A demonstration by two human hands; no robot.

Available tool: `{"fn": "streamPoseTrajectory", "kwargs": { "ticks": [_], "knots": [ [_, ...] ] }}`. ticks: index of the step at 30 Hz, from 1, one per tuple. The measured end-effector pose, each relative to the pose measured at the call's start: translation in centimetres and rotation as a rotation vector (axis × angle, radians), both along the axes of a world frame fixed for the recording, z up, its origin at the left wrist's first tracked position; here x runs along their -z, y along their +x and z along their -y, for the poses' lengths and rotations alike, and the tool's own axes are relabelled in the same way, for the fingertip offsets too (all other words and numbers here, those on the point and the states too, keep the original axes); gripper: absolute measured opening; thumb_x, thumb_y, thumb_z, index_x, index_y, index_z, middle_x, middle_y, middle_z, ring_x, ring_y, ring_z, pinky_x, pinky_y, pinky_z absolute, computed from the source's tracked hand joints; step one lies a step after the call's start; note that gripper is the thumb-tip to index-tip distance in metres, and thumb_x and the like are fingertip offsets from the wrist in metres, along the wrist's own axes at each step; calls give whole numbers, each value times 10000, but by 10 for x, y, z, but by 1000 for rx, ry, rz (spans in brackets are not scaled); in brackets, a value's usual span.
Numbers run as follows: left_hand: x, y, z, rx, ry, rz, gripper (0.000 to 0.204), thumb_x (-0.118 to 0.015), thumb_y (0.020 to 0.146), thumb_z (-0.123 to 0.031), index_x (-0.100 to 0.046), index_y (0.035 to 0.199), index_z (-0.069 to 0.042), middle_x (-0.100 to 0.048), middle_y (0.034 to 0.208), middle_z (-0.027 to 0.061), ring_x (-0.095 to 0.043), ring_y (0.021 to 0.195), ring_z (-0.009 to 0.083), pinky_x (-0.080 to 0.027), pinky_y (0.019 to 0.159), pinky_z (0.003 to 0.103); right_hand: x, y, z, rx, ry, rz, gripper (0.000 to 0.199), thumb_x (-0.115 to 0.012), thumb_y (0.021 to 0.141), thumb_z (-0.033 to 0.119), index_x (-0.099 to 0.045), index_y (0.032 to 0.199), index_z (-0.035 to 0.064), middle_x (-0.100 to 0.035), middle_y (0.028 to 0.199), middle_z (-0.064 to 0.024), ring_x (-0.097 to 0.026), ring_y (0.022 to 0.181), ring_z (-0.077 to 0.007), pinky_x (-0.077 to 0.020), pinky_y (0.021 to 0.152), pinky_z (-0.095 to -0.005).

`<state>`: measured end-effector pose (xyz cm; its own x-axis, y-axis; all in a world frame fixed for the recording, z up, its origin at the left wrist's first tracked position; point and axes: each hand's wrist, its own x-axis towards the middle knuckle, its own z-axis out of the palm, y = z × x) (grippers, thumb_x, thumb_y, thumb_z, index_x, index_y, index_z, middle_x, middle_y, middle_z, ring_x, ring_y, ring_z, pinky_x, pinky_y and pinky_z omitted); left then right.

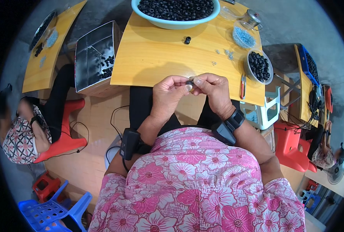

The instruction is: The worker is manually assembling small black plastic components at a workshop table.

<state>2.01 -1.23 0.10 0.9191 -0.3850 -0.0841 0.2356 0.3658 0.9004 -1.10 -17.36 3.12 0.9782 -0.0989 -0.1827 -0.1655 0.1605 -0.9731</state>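
Just past the table's front edge, my left hand (167, 94) and my right hand (213, 92) meet with fingertips pinched together. Between them is a small dark piece (190, 82), mostly hidden by the thumbs and too small to make out fully. Both hands are closed on it. Farther up the yellow wooden table (152, 54) lie two small black rounded parts (187, 40), apart from my hands. To the right of my right hand rests a red-handled hand tool (243, 87), like small snips.
At the far edge stands a light-blue basin (172, 24) full of black hollow parts. On the right are a tub of black parts (259, 66), a tub of pale-blue bits (243, 35) and a metal pot (253, 17). A lined carton (94, 58) sits left; a co-worker (27, 131) sits beyond.
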Motion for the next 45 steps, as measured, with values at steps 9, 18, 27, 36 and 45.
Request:
{"fn": "streamPoseTrajectory", "kwargs": {
  "ticks": [9, 18, 27, 36, 45],
  "knots": [
    [2, 4, -5, 32, 53, 92, 187, -655, 828, 53, -630, 1011, 29, -652, 926, 53, -611, 843, 97, -504, 790, 229, 4, 4, 14, -145, 302, -220, 163, -628, 906, 149, -625, 950, -8, -634, 839, -60, -580, 706, -127, -513, 717, -280],
    [1, 8, -4, 62, 60, 225, 183, -689, 807, 42, -661, 983, -2, -582, 909, 9, -556, 834, 78, -467, 755, 207, 8, 6, 24, -351, 466, -266, 296, -646, 889, 262, -621, 1040, 9, -627, 843, -25, -599, 725, -104, -552, 765, -335],
    [5, 13, -3, 97, 70, 277, 192, -726, 788, 9, -662, 969, 5, -583, 921, 31, -585, 833, 92, -486, 758, 226, 4, 3, 25, -388, 455, -225, 293, -628, 911, 266, -615, 1042, 5, -619, 872, -24, -588, 753, -89, -552, 763, -318],
    [12, 11, -2, 154, 4, 208, 260, -665, 833, 34, -630, 1086, -15, -579, 944, 11, -562, 888, 96, -475, 829, 242, 2, 0, 21, -349, 433, -203, 284, -608, 927, 248, -599, 1055, -5, -545, 805, 6, -538, 721, -79, -536, 776, -303],
    [-1, 2, 8, 203, -71, 127, 522, -700, 846, -53, -480, 1306, 58, -525, 1014, 49, -540, 914, 109, -475, 839, 234, 2, -4, 15, -320, -169, 154, 199, -580, 913, 131, -572, 1046, -18, -606, 922, -43, -570, 832, -117, -481, 760, -253]
  ]
}}
